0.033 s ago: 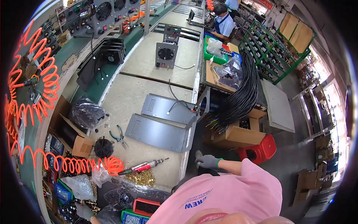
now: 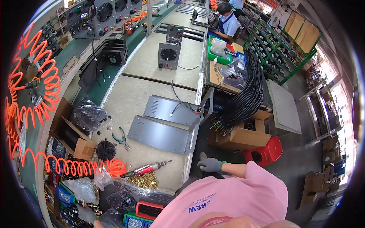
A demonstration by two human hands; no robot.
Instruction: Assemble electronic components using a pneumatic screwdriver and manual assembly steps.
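My left hand (image 2: 87, 214), in a grey glove, is among the small parts at the lower left. Its fingers look closed, and a small brownish piece shows at their tips, too small to name. Beside it are a clear bag of small silvery parts (image 2: 83, 190) and a blue bin (image 2: 64, 194). My right hand (image 2: 211, 165), also gloved in grey, hangs off the right edge of the bench with fingers curled together and nothing visible in them. Two grey vented metal panels (image 2: 159, 135) lie on the bench near it. A red and grey power screwdriver (image 2: 146, 169) rests by a pile of brass-coloured parts (image 2: 146, 181).
Pliers (image 2: 121, 140) and a black fan guard (image 2: 104, 150) lie on the bench. An orange coiled hose (image 2: 72, 167) runs along the left. Farther off stands a grey fan unit (image 2: 168, 55). Black cables (image 2: 247, 87), a carton (image 2: 249, 137) and a red stool (image 2: 272, 150) are right; a co-worker (image 2: 229, 24) sits beyond.
My left hand has shifted slightly, and the small piece at its fingertips shows more clearly. My right hand has moved a little to the left.
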